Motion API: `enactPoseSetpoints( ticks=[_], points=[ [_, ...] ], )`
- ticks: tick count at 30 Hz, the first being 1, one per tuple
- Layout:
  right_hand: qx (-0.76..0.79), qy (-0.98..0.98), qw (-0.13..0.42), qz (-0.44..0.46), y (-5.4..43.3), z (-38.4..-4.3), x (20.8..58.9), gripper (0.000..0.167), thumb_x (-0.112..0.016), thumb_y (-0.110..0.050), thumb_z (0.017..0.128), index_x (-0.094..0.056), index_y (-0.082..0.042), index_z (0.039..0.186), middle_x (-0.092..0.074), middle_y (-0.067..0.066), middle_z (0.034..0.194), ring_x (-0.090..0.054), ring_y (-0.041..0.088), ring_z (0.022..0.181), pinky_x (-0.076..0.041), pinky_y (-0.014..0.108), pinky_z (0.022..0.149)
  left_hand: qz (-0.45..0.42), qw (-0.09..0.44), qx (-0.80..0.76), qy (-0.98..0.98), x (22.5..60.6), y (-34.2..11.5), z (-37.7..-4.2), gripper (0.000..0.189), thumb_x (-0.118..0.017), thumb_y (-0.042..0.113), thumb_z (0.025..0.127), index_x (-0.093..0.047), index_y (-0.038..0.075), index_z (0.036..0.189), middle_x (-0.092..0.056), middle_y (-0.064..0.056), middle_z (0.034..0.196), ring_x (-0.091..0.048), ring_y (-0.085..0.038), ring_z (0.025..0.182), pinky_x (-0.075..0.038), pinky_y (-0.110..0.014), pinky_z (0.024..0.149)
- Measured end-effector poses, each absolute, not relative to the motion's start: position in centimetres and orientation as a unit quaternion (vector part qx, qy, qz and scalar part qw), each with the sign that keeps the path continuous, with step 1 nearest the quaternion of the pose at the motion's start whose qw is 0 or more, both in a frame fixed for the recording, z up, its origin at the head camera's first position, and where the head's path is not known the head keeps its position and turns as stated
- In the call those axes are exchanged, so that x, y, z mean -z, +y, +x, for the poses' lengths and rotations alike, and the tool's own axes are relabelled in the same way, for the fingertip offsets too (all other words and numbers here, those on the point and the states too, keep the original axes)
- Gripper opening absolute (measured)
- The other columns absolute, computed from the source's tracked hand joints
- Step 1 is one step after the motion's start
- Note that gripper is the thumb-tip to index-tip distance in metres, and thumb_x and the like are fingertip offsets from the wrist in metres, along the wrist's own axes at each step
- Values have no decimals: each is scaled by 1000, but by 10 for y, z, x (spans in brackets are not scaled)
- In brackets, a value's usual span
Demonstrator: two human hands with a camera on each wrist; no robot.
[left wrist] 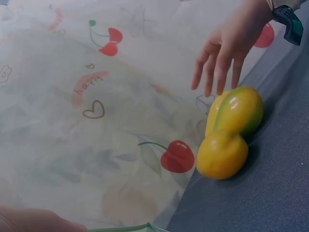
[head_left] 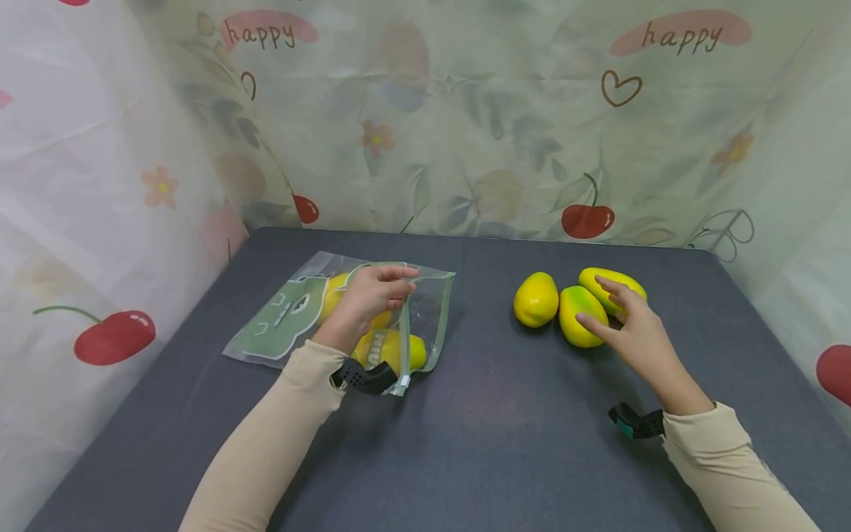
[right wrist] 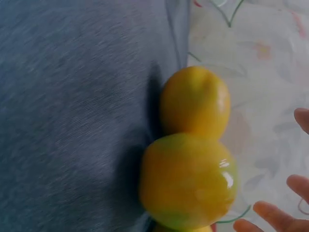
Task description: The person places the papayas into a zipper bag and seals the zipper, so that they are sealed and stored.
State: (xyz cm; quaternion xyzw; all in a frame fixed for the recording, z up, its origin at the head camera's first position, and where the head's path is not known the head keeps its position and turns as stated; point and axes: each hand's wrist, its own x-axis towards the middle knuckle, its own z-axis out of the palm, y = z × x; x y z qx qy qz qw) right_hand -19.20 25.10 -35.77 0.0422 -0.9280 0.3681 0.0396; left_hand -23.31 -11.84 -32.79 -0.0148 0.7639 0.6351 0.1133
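Note:
My left hand (head_left: 374, 297) grips the mouth edge of a clear zip bag (head_left: 435, 325) with a green printed front. Yellow fruits (head_left: 388, 350) show through the bag, partly hidden by the hand and the print. On the right, my right hand (head_left: 631, 325) is spread over a group of mangoes, its fingers relaxed and gripping nothing. The group holds a yellow-green mango (head_left: 580, 316), a long yellow mango (head_left: 601, 281) behind it, and a rounder yellow mango (head_left: 535, 300) to the left. In the right wrist view, fingertips (right wrist: 275, 216) are beside the yellow-green mango (right wrist: 188, 181).
A dark grey cloth covers the table (head_left: 479, 443). Behind and at the sides hangs a printed curtain (head_left: 452, 111). A thin wire loop (head_left: 731, 229) is at the back right corner. Each wrist wears a black band device (head_left: 634, 423).

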Motion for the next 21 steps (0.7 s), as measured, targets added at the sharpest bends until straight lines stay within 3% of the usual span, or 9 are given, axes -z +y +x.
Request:
enactPoseSetpoints(
  ticks=[11, 21],
  points=[
    [-348, -936, -23, 50, 261, -205, 375, 87, -63, -48, 90, -25, -2, 152, -31, 29, 151, -37, 48, 132, -38, 60, 102, -17, 118, -633, 765, 328, -118, -234, 35, -60, 8, 91, -63, 1, 126, -57, -16, 127, -54, -15, 86, -50, -23, 76],
    [-305, -950, -16, 63, 262, -215, 383, 84, -66, -44, 89, -30, 4, 148, -34, 30, 148, -38, 47, 129, -35, 62, 101, -11, 113, -639, 761, 327, -119, -234, 33, -60, 7, 91, -64, 1, 124, -60, -4, 103, -51, -14, 77, -48, -25, 72]
  ],
)
